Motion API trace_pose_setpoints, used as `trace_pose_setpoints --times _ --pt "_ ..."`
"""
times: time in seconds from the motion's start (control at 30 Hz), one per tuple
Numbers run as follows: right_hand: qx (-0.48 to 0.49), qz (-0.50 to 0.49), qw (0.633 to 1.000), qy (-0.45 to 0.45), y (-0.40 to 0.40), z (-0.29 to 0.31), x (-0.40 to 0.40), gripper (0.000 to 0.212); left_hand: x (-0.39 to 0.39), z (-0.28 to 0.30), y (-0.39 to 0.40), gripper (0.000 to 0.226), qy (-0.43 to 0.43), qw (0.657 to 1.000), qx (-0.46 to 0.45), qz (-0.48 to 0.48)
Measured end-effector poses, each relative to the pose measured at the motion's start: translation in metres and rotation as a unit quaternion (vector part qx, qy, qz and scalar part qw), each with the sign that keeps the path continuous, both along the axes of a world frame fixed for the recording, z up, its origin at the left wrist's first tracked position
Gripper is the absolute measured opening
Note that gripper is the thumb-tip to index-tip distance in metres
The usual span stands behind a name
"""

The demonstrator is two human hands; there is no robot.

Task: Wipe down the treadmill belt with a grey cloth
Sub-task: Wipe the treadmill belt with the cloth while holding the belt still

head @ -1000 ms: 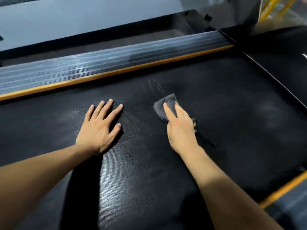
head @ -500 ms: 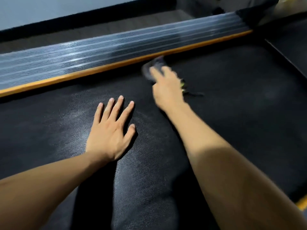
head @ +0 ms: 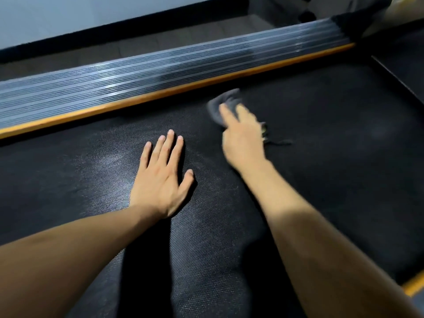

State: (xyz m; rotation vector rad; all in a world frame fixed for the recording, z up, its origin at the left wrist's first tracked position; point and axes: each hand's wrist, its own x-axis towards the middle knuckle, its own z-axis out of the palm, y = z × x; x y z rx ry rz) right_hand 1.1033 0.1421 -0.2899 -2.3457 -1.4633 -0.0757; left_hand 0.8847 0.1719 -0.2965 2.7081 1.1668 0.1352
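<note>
The black textured treadmill belt (head: pixel 321 138) fills most of the view. My right hand (head: pixel 243 138) presses a crumpled grey cloth (head: pixel 222 104) flat on the belt, a short way from the far orange edge strip; the hand is blurred by motion and covers much of the cloth. A small dark tag or thread trails on the belt just right of that hand. My left hand (head: pixel 160 177) lies flat on the belt with fingers spread, empty, to the left of the cloth and nearer me.
A ribbed grey side rail (head: pixel 137 81) with an orange strip (head: pixel 160 94) borders the belt's far side. A second orange strip (head: pixel 413 286) shows at the near right corner. Beyond the rail are dark floor and a pale wall. A dark panel edge lies at the far right.
My right hand pushed the cloth away toward the orange strip, then drew it back a little toward me. My left hand stays flat on the belt. The camera view shifted.
</note>
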Motion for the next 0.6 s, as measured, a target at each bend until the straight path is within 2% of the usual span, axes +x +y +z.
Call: trace_pose_setpoints --times 0.1,0.17,0.23,0.33,0.4,0.47,0.6 --pt "-0.002 0.118 0.992 0.038 -0.012 -0.007 -0.045 0.063 0.0 -0.001 0.001 0.081 0.009 1.0 0.006 0.004" --pt "-0.015 0.144 0.989 0.032 -0.019 -0.004 -0.025 0.062 0.0 -0.002 0.001 0.081 0.011 1.0 0.011 0.005" --pt "-0.012 0.069 0.997 0.008 -0.031 -0.001 0.021 0.061 0.0 -0.002 0.001 0.08 0.01 1.0 0.01 0.006" --pt "-0.039 -0.114 0.993 0.017 -0.062 0.006 0.091 0.06 0.001 -0.001 0.0 0.079 0.007 1.0 0.009 0.007" --pt "-0.049 -0.146 0.988 0.012 -0.067 0.01 0.088 0.059 0.002 -0.001 0.0 0.079 0.005 1.0 0.009 0.012" --pt "-0.016 -0.08 0.997 -0.007 -0.061 0.01 0.042 0.06 0.001 -0.001 0.0 0.079 0.008 1.0 0.007 0.014" --pt "0.01 0.088 0.995 0.036 -0.065 -0.002 -0.064 0.058 0.001 0.0 0.0 0.081 0.004 1.0 0.009 0.01"
